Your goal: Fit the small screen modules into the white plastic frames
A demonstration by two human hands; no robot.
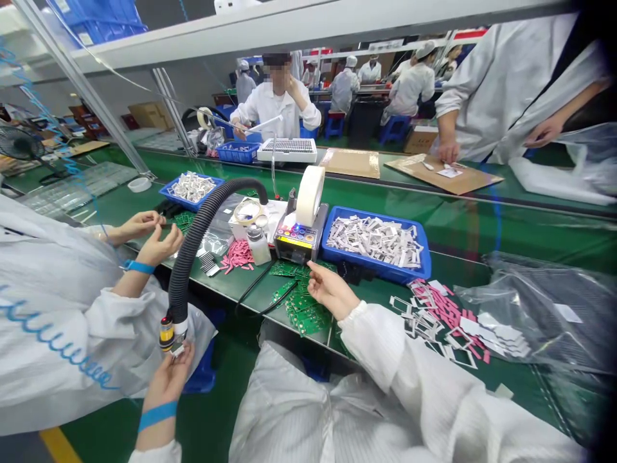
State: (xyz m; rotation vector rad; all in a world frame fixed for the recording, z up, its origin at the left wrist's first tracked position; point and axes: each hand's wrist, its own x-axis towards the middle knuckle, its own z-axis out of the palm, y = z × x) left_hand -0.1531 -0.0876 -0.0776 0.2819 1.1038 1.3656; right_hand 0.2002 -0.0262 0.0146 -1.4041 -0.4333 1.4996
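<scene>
My left hand point(169, 376), with a blue band at the wrist, pinches a small pale rectangular piece point(177, 350) right under the end of a black ribbed hose point(186, 270). A yellow and black fitting point(166, 333) sits beside the hose's end. My right hand point(332, 290) is closed at the fingertips, at the front of a tape dispenser point(301, 241) carrying a wide cream tape roll point(311, 193). Whatever those fingertips hold is too small to make out. Green circuit boards point(306, 308) lie loosely piled below and beside this hand.
Blue trays point(424, 267) of white frames point(373, 239) stand on the bench. Pink strips point(237, 255), a clear bottle point(259, 245) and black cables lie left of the dispenser. Frames, pink strips and plastic bags point(554, 308) lie right. A co-worker's hands point(154, 241) work at left; others work opposite.
</scene>
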